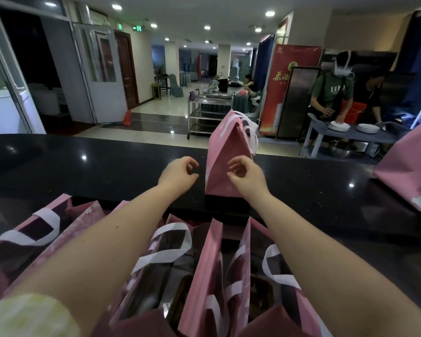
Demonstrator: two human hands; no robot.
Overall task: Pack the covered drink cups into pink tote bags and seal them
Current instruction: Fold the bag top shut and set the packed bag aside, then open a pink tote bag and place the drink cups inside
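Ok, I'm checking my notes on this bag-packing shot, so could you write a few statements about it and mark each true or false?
1. A pink bag stands upright on the black counter. True.
2. That bag's top gapes wide open. False: its top is drawn together into a peak.
3. The left hand grips the bag's handles. False: it holds nothing, left of the bag.
4. The right hand holds a drink cup. False: its loosely curled fingers are empty.
5. Open pink bags stand in a row nearest the person. True.
6. White plates are stacked on a table in the background. True.
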